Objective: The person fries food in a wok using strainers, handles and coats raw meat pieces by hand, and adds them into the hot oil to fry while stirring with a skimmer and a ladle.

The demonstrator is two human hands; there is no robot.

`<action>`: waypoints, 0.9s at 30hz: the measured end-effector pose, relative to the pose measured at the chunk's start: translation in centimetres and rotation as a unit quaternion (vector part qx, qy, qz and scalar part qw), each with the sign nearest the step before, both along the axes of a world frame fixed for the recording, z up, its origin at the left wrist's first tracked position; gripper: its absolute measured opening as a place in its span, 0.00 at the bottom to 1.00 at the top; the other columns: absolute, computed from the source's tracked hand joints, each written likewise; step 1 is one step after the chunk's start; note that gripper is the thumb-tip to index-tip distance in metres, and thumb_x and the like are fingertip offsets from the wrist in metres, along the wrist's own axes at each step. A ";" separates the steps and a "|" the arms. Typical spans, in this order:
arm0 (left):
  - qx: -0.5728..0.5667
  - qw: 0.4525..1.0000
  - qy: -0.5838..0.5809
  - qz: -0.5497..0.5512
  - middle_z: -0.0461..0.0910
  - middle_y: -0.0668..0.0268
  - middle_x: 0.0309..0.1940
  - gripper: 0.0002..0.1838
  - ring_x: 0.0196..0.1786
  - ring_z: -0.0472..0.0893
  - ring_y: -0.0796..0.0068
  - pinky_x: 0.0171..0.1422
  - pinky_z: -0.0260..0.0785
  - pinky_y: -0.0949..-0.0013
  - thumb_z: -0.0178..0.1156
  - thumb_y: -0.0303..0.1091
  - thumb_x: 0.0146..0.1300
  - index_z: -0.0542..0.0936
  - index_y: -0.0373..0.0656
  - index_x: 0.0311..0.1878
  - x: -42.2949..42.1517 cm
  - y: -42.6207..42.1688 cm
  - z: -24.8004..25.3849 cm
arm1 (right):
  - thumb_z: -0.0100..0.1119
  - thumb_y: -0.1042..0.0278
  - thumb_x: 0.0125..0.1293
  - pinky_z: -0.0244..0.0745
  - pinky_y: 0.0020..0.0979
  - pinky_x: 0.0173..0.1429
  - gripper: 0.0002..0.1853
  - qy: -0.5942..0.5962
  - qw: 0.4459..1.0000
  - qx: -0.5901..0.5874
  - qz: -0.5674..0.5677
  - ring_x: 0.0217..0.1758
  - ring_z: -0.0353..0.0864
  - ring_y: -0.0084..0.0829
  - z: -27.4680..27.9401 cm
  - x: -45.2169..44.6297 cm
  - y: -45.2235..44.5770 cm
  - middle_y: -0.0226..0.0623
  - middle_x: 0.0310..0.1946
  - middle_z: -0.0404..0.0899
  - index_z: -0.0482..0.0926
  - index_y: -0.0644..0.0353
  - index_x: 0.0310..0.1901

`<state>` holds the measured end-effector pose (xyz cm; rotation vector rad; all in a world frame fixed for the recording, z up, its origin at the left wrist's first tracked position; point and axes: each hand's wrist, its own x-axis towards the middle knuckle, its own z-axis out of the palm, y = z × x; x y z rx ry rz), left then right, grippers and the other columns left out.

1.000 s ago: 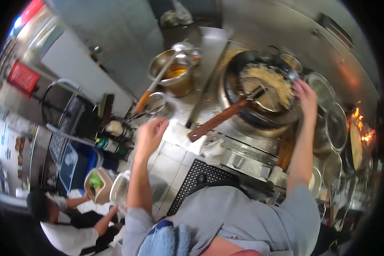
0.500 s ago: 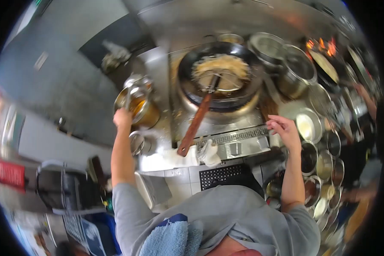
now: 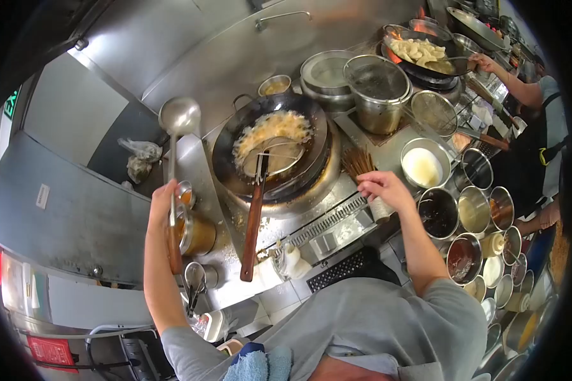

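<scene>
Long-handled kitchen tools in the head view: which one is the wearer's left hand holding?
The round-bowled silver metal ladle, gripped by its handle in the left hand; the brown-wooden-handled wire strainer rests untouched in the round black wok.

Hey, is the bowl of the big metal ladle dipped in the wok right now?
No, the left hand holds the ladle by its handle, with its bowl to the left of the wok.

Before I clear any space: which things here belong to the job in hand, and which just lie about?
Apparently in the job:
ladle, held in the left hand
wok, with food in frothy oil
wooden-handled wire strainer, set in the wok
bamboo brush, at the right hand, grip unclear

Apparently lying about:
plastic bag, left of the ladle
small metal bowl, behind the wok
</scene>
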<state>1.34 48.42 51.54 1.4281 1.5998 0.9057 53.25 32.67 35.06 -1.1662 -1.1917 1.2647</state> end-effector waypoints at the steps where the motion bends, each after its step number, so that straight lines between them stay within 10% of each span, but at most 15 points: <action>1: -0.010 1.000 -0.012 -0.021 0.71 0.75 0.18 0.16 0.21 0.70 0.83 0.25 0.59 0.78 0.59 0.47 0.62 0.79 0.42 0.31 3.4 0.9 0.7 | 0.55 0.72 0.66 0.77 0.23 0.33 0.13 0.016 1.000 0.007 0.008 0.34 0.79 0.20 -0.9 0.3 1.1 0.33 0.33 0.82 0.77 0.65 0.51; 10: 0.018 0.989 0.007 -0.148 0.75 0.69 0.16 0.15 0.22 0.73 0.77 0.28 0.63 0.68 0.60 0.41 0.54 0.79 0.41 0.19 34.0 15.3 -4.8 | 0.54 0.72 0.66 0.77 0.25 0.36 0.14 0.080 0.995 -0.015 0.050 0.36 0.79 0.22 -2.3 2.3 6.6 0.36 0.37 0.83 0.77 0.63 0.52; 13: 0.049 0.975 0.164 -0.144 0.82 0.48 0.29 0.21 0.34 0.83 0.56 0.41 0.71 0.60 0.57 0.45 0.51 0.82 0.31 0.27 41.3 20.1 -9.5 | 0.54 0.71 0.67 0.77 0.25 0.35 0.14 0.084 0.994 -0.044 0.047 0.35 0.78 0.21 -2.4 2.7 6.3 0.33 0.35 0.82 0.77 0.63 0.52; 21: 0.060 0.972 0.216 -0.073 0.80 0.42 0.42 0.23 0.51 0.78 0.47 0.58 0.69 0.58 0.55 0.44 0.54 0.81 0.29 0.41 51.4 23.4 -16.2 | 0.49 0.75 0.68 0.77 0.26 0.38 0.16 0.108 0.988 -0.097 0.058 0.37 0.78 0.23 -2.1 3.5 5.9 0.35 0.38 0.80 0.73 0.62 0.57; 27: -0.198 0.928 -0.255 -0.184 0.76 0.63 0.24 0.08 0.24 0.76 0.67 0.29 0.69 0.65 0.55 0.35 0.60 0.76 0.40 0.31 50.5 22.4 -16.8 | 0.51 0.71 0.68 0.75 0.22 0.37 0.19 0.172 0.980 -0.098 0.028 0.34 0.78 0.20 -4.1 4.9 7.9 0.36 0.36 0.81 0.69 0.61 0.60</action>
